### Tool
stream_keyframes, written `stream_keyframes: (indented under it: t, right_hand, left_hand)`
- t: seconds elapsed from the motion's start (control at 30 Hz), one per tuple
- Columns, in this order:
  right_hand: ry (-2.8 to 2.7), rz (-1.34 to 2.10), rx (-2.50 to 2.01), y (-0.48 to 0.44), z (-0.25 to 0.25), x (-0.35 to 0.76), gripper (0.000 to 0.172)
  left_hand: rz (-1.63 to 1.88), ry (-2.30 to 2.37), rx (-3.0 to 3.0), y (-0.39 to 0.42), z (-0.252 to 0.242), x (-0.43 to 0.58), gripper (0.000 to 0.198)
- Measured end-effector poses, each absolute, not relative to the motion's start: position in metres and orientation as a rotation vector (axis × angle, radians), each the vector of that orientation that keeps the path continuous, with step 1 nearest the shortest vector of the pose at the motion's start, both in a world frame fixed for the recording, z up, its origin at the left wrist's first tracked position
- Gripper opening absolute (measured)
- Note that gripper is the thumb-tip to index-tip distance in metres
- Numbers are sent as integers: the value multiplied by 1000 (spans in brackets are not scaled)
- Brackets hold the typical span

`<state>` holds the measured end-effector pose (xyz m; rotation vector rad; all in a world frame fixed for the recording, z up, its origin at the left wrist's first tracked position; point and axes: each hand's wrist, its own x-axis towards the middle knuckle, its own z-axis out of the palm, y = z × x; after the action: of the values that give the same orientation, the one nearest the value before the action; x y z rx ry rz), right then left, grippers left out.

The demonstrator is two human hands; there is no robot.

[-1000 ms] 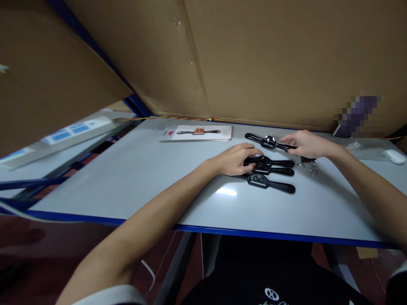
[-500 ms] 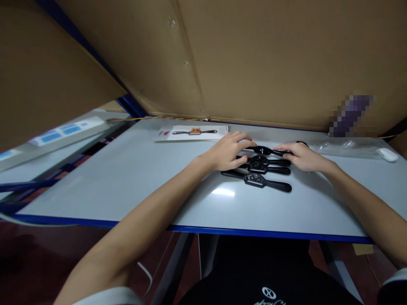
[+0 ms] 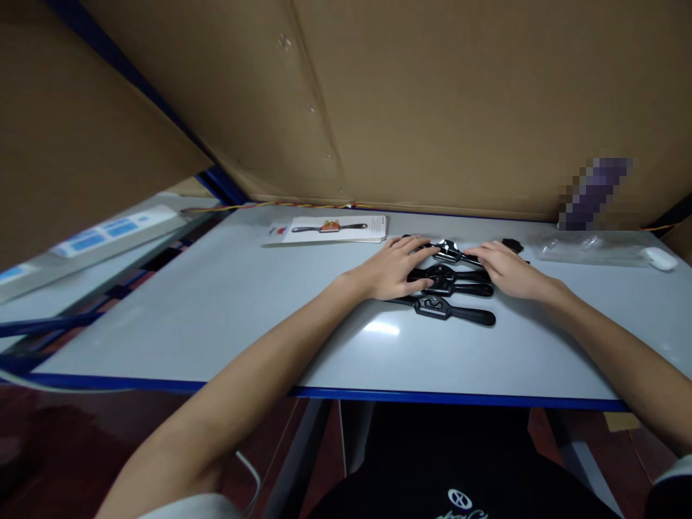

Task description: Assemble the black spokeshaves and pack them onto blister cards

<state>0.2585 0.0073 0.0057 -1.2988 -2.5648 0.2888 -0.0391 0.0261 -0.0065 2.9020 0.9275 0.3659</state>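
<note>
Several black spokeshaves lie in a row, handles left and right, on the grey table. My left hand [image 3: 398,268] rests over their left handles, fingers stretched out and a little apart. Its fingertips touch the farthest spokeshave [image 3: 447,250], and its thumb lies over a middle spokeshave [image 3: 442,287]. At the other end, my right hand [image 3: 511,268] has its fingers together on the right handle of the farthest one, covering most of that handle. The nearest spokeshave [image 3: 435,307] lies apart, its left handle tip hidden by my left hand.
Printed cards [image 3: 329,228] picturing a spokeshave lie at the back. Beyond my right hand are a small black item [image 3: 512,246], a clear plastic bag [image 3: 595,247] and a white mouse-like object [image 3: 660,259]. A cardboard wall [image 3: 432,108] rises behind; a power strip [image 3: 119,229] sits left.
The farthest spokeshave has turned slightly, so its shiny middle shows more. My left hand's fingers have flattened and its thumb has come down over the middle tools. My right hand has shifted slightly.
</note>
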Motion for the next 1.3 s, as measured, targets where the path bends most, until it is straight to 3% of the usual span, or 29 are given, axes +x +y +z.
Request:
stream_keyframes:
  t: [0.33, 1.3]
  right_hand:
    - [-2592, 84, -1288, 9, -2, 259, 52]
    - [-2531, 81, -1249, -4, 0, 244, 38]
  left_hand:
    - [362, 961, 2918, 27, -6, -35, 69]
    - [204, 1025, 2878, 23, -2, -32, 68]
